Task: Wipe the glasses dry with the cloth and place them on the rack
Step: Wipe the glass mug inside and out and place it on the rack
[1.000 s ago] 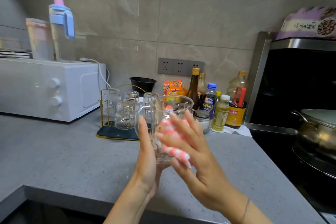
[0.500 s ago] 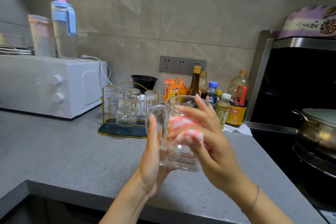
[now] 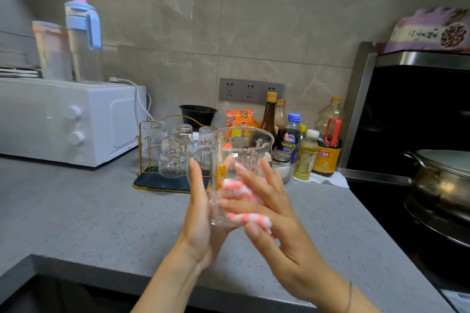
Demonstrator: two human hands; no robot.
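– Glass mug (image 3: 244, 152), where is it?
– Held upright in the air above the grey speckled counter (image 3: 89, 211), in front of the rack (image 3: 162, 185). It is a clear, straight-walled cylinder with a loop handle on its left side and small printed marks on the wall.
– Who has it?
– The left hand (image 3: 201, 213) grips it low on the handle side, with one digit straight up along the wall. Its other fingers are behind the glass and blurred. The right hand (image 3: 277, 218) presses the cloth (image 3: 250, 218) against the near wall. Its fingers are spread long over the glass and its thumb is curled over the cloth's lower fold.
– What cloth?
– Soft, bunched, striped pink and white.
– And the rack?
– Thin gold wire on a dark tray with a gold rim, standing on the counter beside a white boxy oven (image 3: 63, 122). Ribbed and dimpled clear tumblers (image 3: 173, 157) sit on it. To its right, plastic and glass bottles (image 3: 305, 157) stand close together.
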